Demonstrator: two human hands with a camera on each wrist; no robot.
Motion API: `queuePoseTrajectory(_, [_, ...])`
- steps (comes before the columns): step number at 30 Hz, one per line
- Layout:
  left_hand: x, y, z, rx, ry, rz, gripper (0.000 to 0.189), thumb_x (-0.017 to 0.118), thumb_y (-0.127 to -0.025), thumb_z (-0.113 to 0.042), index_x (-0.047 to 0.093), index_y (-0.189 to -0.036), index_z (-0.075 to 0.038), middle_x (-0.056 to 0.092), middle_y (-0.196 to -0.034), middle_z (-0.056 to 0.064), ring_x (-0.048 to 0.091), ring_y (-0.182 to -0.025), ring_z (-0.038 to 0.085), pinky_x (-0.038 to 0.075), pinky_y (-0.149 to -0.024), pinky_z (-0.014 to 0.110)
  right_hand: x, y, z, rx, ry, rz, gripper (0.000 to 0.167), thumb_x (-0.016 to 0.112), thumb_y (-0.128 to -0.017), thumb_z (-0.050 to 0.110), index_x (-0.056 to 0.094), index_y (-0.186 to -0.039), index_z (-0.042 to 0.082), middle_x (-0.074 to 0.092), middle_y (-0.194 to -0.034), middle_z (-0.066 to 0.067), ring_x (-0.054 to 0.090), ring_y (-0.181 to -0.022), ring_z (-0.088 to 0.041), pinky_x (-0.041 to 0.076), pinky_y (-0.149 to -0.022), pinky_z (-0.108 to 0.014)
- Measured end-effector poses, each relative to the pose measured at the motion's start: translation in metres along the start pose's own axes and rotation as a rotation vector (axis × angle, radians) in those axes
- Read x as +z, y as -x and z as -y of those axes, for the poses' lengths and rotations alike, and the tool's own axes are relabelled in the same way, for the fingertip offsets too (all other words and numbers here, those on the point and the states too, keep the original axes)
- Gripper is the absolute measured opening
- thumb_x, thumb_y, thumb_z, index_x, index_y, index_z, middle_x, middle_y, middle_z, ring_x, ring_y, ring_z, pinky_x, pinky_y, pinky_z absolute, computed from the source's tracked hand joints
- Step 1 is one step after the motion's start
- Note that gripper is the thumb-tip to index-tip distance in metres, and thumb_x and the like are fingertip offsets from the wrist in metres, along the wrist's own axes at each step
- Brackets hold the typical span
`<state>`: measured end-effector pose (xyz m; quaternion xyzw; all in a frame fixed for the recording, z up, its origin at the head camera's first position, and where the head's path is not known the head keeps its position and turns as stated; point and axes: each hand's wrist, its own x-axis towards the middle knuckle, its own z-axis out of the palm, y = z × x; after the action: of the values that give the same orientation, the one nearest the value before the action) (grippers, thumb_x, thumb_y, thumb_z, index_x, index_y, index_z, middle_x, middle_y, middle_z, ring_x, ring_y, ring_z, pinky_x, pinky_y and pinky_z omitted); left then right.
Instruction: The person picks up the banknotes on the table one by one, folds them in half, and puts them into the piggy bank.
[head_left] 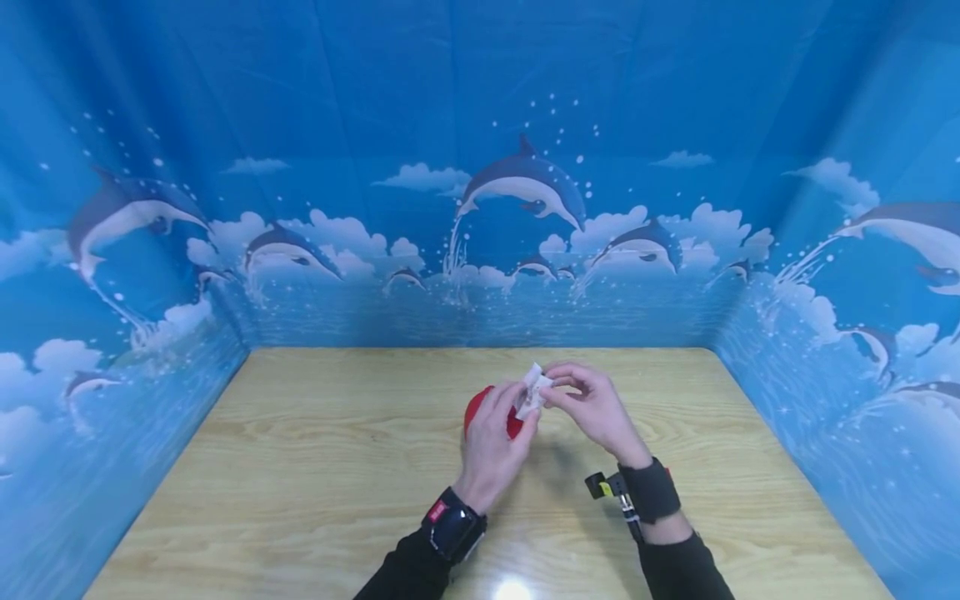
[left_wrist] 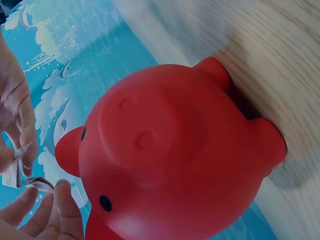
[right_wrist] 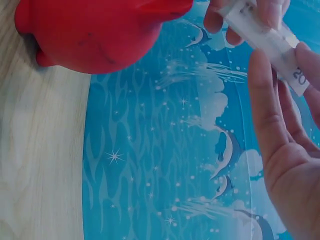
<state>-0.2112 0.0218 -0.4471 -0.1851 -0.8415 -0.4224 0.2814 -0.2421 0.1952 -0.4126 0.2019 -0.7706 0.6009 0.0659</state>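
My left hand (head_left: 491,450) and right hand (head_left: 597,408) meet above the table, pinching a folded whitish banknote (head_left: 533,392) between their fingertips. In the right wrist view the banknote (right_wrist: 267,42) is a narrow creased strip with a "50" printed near one end. Directly below and beside my left hand stands a red piggy bank (head_left: 475,408), partly covered by that hand in the head view. The left wrist view gives its snout, two black eyes and feet, with the piggy bank (left_wrist: 200,150) upright on the wood.
The wood-grain table (head_left: 300,467) is bounded at the back and both sides by a blue curtain (head_left: 375,308) printed with dolphins and clouds. A small camera (head_left: 600,485) sticks out from the right wrist strap (head_left: 651,492), over the tabletop.
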Motion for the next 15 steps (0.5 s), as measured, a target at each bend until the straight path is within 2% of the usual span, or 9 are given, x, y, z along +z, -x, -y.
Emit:
queuePoseTrajectory(4, [-0.001,-0.001,0.001,0.016,0.031,-0.006,0.033,0.072,-0.089,-0.02,0.065,-0.121,-0.014,0.069,-0.107,-0.001,0.063,-0.088,0.011,0.052,-0.072,0.021,0.004,0.0,0.0,-0.051,0.03,-0.018,0.02,0.071,-0.089,0.009,0.069,-0.108,0.001,0.056,-0.131,-0.015,0.059,-0.114,-0.014,0.058,-0.084,-0.029])
queuePoseTrajectory(7, [-0.002,-0.001,0.002,0.019,0.068,-0.019,0.025,0.072,-0.089,-0.017,0.068,-0.114,-0.013,0.07,-0.097,-0.002,0.063,-0.08,0.007,0.052,-0.067,0.017,0.006,0.0,-0.001,-0.069,0.038,-0.027,0.02,0.071,-0.089,0.01,0.069,-0.107,0.003,0.055,-0.133,-0.013,0.057,-0.118,-0.02,0.057,-0.086,-0.028])
queuePoseTrajectory(10, [-0.002,-0.002,0.004,0.001,0.125,-0.033,0.018,0.07,-0.09,-0.014,0.07,-0.108,-0.012,0.07,-0.09,-0.002,0.064,-0.075,0.004,0.053,-0.065,0.017,0.009,0.0,-0.001,-0.068,0.026,-0.021,0.024,0.07,-0.09,0.011,0.065,-0.112,0.004,0.057,-0.133,-0.013,0.06,-0.118,-0.022,0.057,-0.087,-0.028])
queuePoseTrajectory(15, [-0.004,-0.003,0.006,-0.066,0.239,-0.01,0.017,0.069,-0.091,-0.013,0.07,-0.107,-0.012,0.072,-0.091,0.0,0.067,-0.073,0.005,0.055,-0.066,0.019,0.012,0.0,-0.001,-0.047,0.011,-0.016,0.039,0.069,-0.091,0.01,0.056,-0.127,0.003,0.06,-0.128,-0.017,0.064,-0.108,-0.011,0.057,-0.084,-0.028])
